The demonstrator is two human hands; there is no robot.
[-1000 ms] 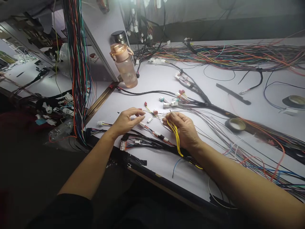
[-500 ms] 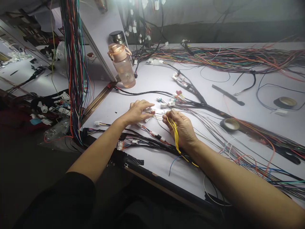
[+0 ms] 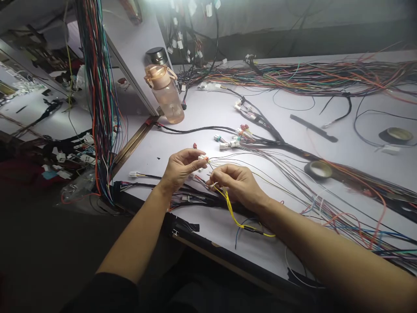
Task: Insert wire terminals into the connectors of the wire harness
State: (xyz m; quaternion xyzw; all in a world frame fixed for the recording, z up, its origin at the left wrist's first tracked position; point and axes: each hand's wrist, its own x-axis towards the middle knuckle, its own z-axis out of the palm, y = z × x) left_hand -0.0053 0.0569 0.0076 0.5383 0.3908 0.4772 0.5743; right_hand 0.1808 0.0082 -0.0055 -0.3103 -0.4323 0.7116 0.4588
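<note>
Between thumb and fingers, my left hand (image 3: 183,168) pinches a small white and orange wire connector (image 3: 203,159), with thin wires running out of it to the right. Close beside it, my right hand (image 3: 235,181) is closed on yellow wires (image 3: 230,206); their tips reach toward the connector. The yellow wires hang below the right palm and join at a dark taped spot near the wrist. Under both hands lies a black-wrapped wiring harness (image 3: 192,190). White connectors (image 3: 228,144) and a small red connector (image 3: 194,145) rest just beyond the hands.
A peach water bottle (image 3: 167,98) stands at the back left near a hanging wire bundle (image 3: 97,87). Long loose wires (image 3: 293,76) stretch along the back. Tape rolls (image 3: 318,170) and a dark flat strip (image 3: 312,128) lie on the right. The table's dark edge (image 3: 221,256) runs in front.
My left hand has gone from spread fingers over the connector to pinching it, lifted. My right hand has moved left and down with the yellow wires, close to the connector.
</note>
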